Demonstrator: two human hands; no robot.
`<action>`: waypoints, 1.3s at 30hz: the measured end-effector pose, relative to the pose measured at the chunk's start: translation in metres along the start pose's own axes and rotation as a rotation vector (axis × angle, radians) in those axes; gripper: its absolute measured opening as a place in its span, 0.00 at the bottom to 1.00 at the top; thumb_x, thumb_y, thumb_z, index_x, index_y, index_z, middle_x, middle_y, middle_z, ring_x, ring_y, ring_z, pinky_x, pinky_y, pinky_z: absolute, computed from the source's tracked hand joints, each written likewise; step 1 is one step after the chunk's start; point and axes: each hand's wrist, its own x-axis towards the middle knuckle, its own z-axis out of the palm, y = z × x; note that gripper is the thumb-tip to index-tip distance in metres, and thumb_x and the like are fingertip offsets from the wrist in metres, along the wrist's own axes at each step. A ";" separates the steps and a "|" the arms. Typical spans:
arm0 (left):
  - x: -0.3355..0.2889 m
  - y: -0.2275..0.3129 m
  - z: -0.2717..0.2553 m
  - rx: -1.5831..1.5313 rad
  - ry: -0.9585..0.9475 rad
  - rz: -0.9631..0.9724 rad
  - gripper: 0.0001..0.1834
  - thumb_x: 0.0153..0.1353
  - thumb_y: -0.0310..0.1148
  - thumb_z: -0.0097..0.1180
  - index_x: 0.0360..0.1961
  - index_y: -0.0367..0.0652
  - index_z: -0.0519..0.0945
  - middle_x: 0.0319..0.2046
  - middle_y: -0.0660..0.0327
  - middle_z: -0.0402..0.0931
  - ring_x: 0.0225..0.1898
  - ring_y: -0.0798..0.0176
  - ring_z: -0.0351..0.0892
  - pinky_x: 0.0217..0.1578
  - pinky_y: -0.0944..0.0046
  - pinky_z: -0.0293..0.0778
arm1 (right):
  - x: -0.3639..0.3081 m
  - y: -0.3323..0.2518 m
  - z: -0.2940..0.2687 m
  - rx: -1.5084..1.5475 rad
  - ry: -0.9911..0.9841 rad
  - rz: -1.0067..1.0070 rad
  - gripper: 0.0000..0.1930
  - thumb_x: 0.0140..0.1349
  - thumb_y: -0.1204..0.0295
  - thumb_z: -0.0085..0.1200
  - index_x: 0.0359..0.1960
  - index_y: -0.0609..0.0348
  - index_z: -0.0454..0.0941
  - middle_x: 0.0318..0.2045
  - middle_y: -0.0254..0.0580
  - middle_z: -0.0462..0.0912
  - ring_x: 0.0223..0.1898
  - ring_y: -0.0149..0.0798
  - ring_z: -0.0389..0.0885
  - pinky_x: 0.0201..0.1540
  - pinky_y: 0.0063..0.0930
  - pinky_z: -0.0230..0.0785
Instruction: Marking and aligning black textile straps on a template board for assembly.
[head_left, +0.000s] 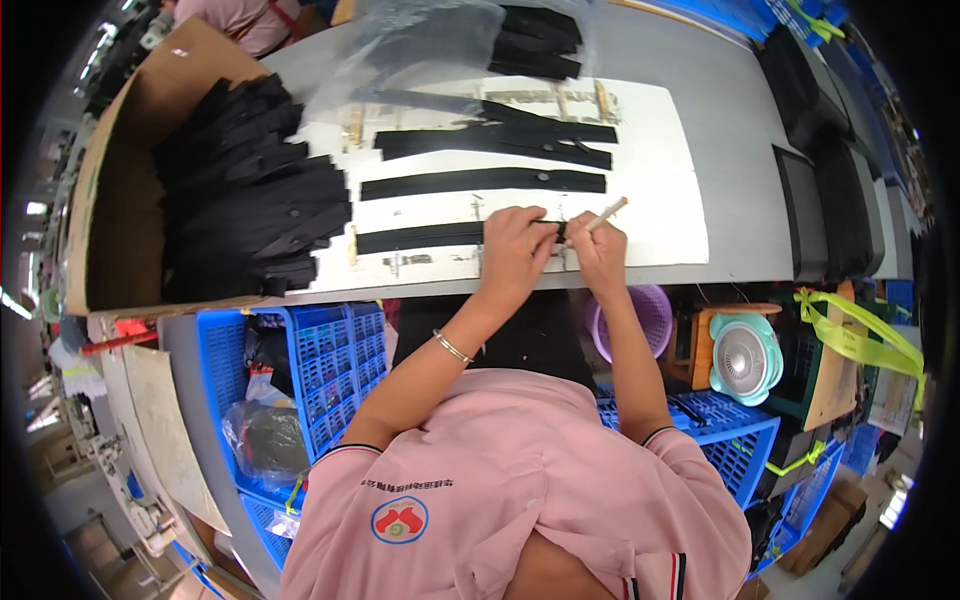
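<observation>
Presumably light and limp, the nearest black strip [420, 237] on the white board [660, 180] is best held flat near its right end, where the left hand [512, 250] is placed, pinching or pressing cannot be told, while a pale pen-like stick [607, 213] is gripped by the right hand [598, 250].

Teal fan [745, 360], right of centre. Purple basket [654, 315] left of fan. Blue crate [345, 375], lower left. Black boxes [848, 205], upper right. Yellow-green strap [868, 345], right side.

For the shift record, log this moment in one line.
left hand: on black strip; right hand: holding pale pen-like stick; surface: white board
</observation>
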 end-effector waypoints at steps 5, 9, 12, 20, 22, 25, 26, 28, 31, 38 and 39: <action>-0.031 0.010 -0.022 0.172 -0.051 -0.062 0.20 0.65 0.33 0.62 0.58 0.44 0.82 0.66 0.53 0.71 0.68 0.47 0.65 0.69 0.38 0.53 | -0.005 -0.006 -0.010 0.174 0.110 0.094 0.13 0.72 0.74 0.50 0.30 0.68 0.80 0.26 0.38 0.82 0.29 0.28 0.78 0.34 0.23 0.70; -0.029 -0.010 -0.031 0.171 -0.119 -0.067 0.25 0.68 0.37 0.61 0.65 0.43 0.78 0.70 0.47 0.65 0.73 0.42 0.59 0.71 0.35 0.49 | -0.006 -0.013 -0.004 0.200 0.209 0.089 0.13 0.73 0.72 0.51 0.32 0.67 0.82 0.25 0.36 0.80 0.26 0.25 0.74 0.32 0.22 0.67; 0.002 -0.037 -0.020 0.164 -0.132 -0.019 0.28 0.68 0.40 0.61 0.68 0.44 0.74 0.71 0.43 0.63 0.75 0.39 0.56 0.73 0.33 0.45 | -0.006 -0.017 -0.004 0.201 0.247 0.143 0.13 0.74 0.72 0.51 0.33 0.66 0.83 0.25 0.35 0.79 0.24 0.23 0.71 0.29 0.21 0.64; 0.050 -0.072 -0.026 0.016 -0.123 -0.042 0.25 0.68 0.38 0.61 0.64 0.42 0.77 0.69 0.43 0.67 0.75 0.40 0.57 0.74 0.35 0.43 | -0.002 -0.021 0.000 0.164 0.254 0.196 0.14 0.75 0.71 0.51 0.34 0.68 0.83 0.24 0.33 0.77 0.22 0.21 0.67 0.26 0.19 0.58; 0.034 -0.071 -0.057 0.055 -0.069 -0.022 0.23 0.68 0.33 0.61 0.63 0.41 0.78 0.69 0.46 0.68 0.75 0.40 0.58 0.75 0.34 0.43 | -0.005 -0.024 -0.001 0.160 0.244 0.225 0.14 0.75 0.71 0.51 0.34 0.68 0.83 0.24 0.33 0.77 0.22 0.21 0.67 0.26 0.19 0.59; -0.001 -0.092 -0.117 0.295 -0.001 -0.110 0.23 0.66 0.28 0.59 0.63 0.42 0.78 0.69 0.48 0.68 0.77 0.40 0.54 0.75 0.32 0.41 | -0.001 -0.024 0.001 0.130 0.223 0.209 0.14 0.75 0.71 0.51 0.34 0.69 0.83 0.24 0.33 0.77 0.21 0.21 0.66 0.26 0.19 0.59; -0.015 -0.104 -0.137 0.419 0.035 -0.154 0.24 0.65 0.27 0.59 0.63 0.42 0.77 0.70 0.49 0.66 0.78 0.39 0.52 0.75 0.32 0.41 | -0.001 -0.024 0.003 0.130 0.214 0.205 0.14 0.75 0.71 0.51 0.34 0.69 0.83 0.24 0.33 0.76 0.21 0.21 0.66 0.26 0.19 0.59; -0.029 -0.125 -0.172 0.646 0.078 -0.239 0.28 0.62 0.25 0.60 0.66 0.44 0.75 0.72 0.50 0.64 0.78 0.40 0.51 0.75 0.33 0.41 | -0.003 -0.024 0.000 0.119 0.225 0.218 0.14 0.75 0.71 0.51 0.34 0.69 0.83 0.24 0.33 0.76 0.22 0.21 0.66 0.26 0.19 0.59; -0.036 -0.139 -0.207 0.728 0.112 -0.300 0.25 0.59 0.24 0.64 0.59 0.45 0.78 0.72 0.51 0.65 0.78 0.39 0.50 0.75 0.34 0.42 | -0.001 -0.026 0.001 0.094 0.215 0.191 0.14 0.75 0.72 0.51 0.34 0.69 0.83 0.23 0.32 0.76 0.22 0.21 0.66 0.27 0.19 0.61; -0.002 -0.105 -0.164 0.472 0.226 -0.157 0.09 0.53 0.24 0.69 0.31 0.48 0.80 0.61 0.60 0.78 0.74 0.44 0.63 0.74 0.37 0.46 | -0.001 -0.023 0.003 0.125 0.221 0.175 0.12 0.76 0.71 0.52 0.41 0.67 0.85 0.25 0.32 0.78 0.22 0.19 0.67 0.24 0.15 0.58; 0.000 -0.098 -0.143 0.408 0.214 -0.117 0.08 0.54 0.23 0.68 0.31 0.48 0.80 0.60 0.60 0.78 0.74 0.45 0.64 0.74 0.37 0.46 | -0.001 -0.025 0.005 0.116 0.236 0.178 0.12 0.76 0.71 0.52 0.41 0.67 0.85 0.25 0.32 0.78 0.22 0.19 0.67 0.24 0.15 0.58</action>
